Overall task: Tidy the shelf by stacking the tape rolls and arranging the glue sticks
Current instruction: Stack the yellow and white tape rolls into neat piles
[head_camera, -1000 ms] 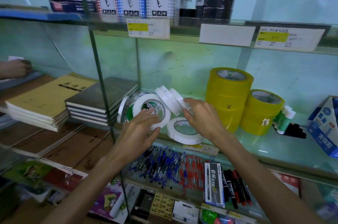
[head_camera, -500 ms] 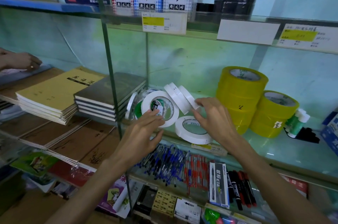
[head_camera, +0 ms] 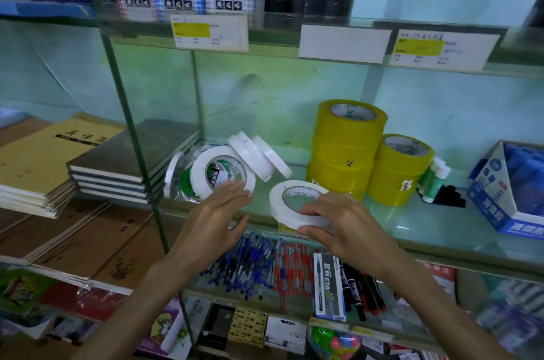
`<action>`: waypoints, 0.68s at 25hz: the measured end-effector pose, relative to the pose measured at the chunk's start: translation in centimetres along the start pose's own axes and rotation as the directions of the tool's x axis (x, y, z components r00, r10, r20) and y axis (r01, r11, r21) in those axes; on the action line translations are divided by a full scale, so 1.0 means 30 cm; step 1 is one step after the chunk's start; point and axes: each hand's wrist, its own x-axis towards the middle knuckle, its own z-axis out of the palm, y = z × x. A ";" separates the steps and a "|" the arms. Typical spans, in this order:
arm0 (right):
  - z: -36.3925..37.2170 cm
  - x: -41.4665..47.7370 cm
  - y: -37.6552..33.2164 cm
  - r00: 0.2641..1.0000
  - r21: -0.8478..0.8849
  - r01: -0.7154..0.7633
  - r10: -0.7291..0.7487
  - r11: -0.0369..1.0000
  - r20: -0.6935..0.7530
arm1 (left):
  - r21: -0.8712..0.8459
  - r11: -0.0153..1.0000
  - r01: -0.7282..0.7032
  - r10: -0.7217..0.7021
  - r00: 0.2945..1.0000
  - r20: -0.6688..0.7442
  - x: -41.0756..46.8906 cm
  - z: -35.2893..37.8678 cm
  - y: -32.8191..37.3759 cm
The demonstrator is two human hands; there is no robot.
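Smooth white tape ring (head_camera: 276, 208) in right hand (head_camera: 344, 224), glossy glass shelf (head_camera: 412, 227)

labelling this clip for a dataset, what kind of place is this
Most likely a stationery shop: glass shelves with price labels on their edges, stacked yellow tape rolls, and loose pens on the shelf below.
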 end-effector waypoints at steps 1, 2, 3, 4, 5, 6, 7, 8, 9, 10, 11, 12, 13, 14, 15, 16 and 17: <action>-0.022 -0.031 0.009 1.000 -0.009 -0.012 0.012 1.000 -0.007 | -0.007 1.000 -0.003 0.003 1.000 0.004 0.003 0.006 0.006; -0.043 -0.064 0.020 0.999 -0.021 -0.029 0.029 0.999 -0.013 | -0.016 1.000 -0.005 0.005 1.000 0.006 0.006 0.012 0.013; -0.061 -0.098 0.034 0.999 -0.039 -0.044 0.043 0.998 -0.027 | -0.026 1.000 -0.007 0.007 1.000 0.006 0.010 0.016 0.022; -0.078 -0.131 0.049 0.997 -0.058 -0.063 0.060 0.996 -0.042 | -0.037 0.999 -0.009 0.009 1.000 0.006 0.015 0.021 0.033; -0.096 -0.164 0.065 0.995 -0.070 -0.088 0.084 0.994 -0.057 | -0.050 0.999 -0.014 0.014 1.000 0.008 0.022 0.028 0.047; -0.112 -0.196 0.081 0.991 -0.077 -0.119 0.114 0.990 -0.067 | -0.066 0.998 -0.021 0.022 1.000 0.010 0.030 0.035 0.065; -0.124 -0.225 0.097 0.986 -0.084 -0.151 0.145 0.985 -0.077 | -0.083 0.996 -0.031 0.032 0.999 0.012 0.038 0.043 0.084; -0.136 -0.249 0.114 0.981 -0.094 -0.181 0.174 0.979 -0.086 | -0.103 0.994 -0.044 0.046 0.999 0.018 0.049 0.052 0.109; -0.144 -0.270 0.129 0.976 -0.103 -0.206 0.196 0.973 -0.094 | -0.126 0.990 -0.060 0.064 0.998 0.027 0.060 0.065 0.137; -0.150 -0.289 0.145 0.971 -0.113 -0.227 0.216 0.967 -0.097 | -0.151 0.986 -0.077 0.083 0.996 0.038 0.075 0.081 0.170; -0.150 -0.302 0.159 0.969 -0.124 -0.239 0.228 0.963 -0.096 | -0.176 0.980 -0.091 0.102 0.994 0.051 0.086 0.098 0.201; -0.149 -0.313 0.172 0.967 -0.137 -0.249 0.237 0.959 -0.097 | -0.198 0.974 -0.108 0.123 0.990 0.065 0.100 0.117 0.235; -0.151 -0.325 0.183 0.964 -0.147 -0.259 0.247 0.955 -0.099 | -0.219 0.967 -0.130 0.150 0.985 0.079 0.116 0.139 0.272; -0.153 -0.334 0.191 0.961 -0.152 -0.270 0.257 0.951 -0.102 | -0.238 0.960 -0.148 0.174 0.981 0.090 0.129 0.160 0.307; -0.155 -0.343 0.198 0.958 -0.153 -0.282 0.268 0.947 -0.106 | -0.256 0.953 -0.163 0.192 0.977 0.096 0.140 0.180 0.342; -0.158 -0.350 0.203 0.954 -0.155 -0.292 0.277 0.944 -0.111 | -0.270 0.946 -0.177 0.210 0.973 0.098 0.149 0.198 0.374; -0.161 -0.355 0.206 0.953 -0.160 -0.297 0.280 0.941 -0.119 | -0.276 0.941 -0.196 0.230 0.969 0.095 0.155 0.213 0.402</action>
